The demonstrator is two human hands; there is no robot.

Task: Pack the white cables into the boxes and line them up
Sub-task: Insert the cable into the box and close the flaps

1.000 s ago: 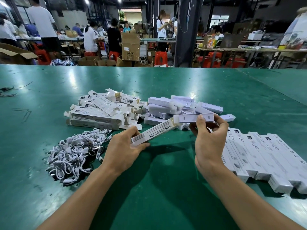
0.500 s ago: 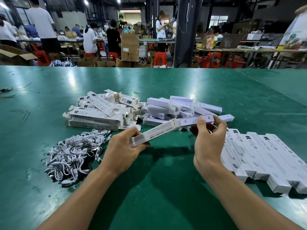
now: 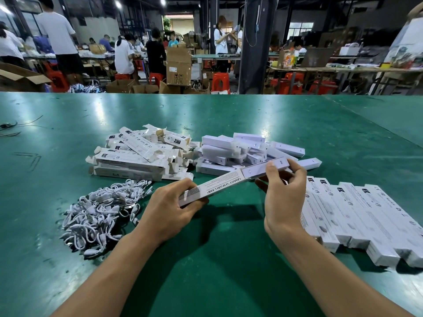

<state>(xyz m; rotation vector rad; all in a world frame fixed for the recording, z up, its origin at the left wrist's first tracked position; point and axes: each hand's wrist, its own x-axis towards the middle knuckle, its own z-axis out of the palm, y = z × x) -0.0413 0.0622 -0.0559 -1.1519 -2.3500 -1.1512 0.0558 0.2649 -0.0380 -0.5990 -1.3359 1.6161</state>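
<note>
My left hand (image 3: 168, 209) grips the near end of a long white printed box (image 3: 219, 185) held above the green table. My right hand (image 3: 282, 193) pinches a plain white inner tray (image 3: 265, 168) that sticks partly out of the box's far end. A heap of coiled white cables (image 3: 100, 213) lies to the left of my left hand. Behind it sits a pile of printed boxes (image 3: 135, 156) with open flaps. A pile of plain white trays (image 3: 240, 149) lies beyond my hands. A row of closed boxes (image 3: 357, 216) is lined up side by side at the right.
The green table (image 3: 217, 271) stretches wide in front and to the far side. Thin dark wires (image 3: 13, 129) lie at the far left edge. Beyond the table are people at other benches, cardboard cartons (image 3: 178, 65), red stools (image 3: 219, 81) and a dark pillar (image 3: 256, 42).
The white tray has slid further into the printed box as my right hand pushes it leftward. My left hand holds the box nearly still.
</note>
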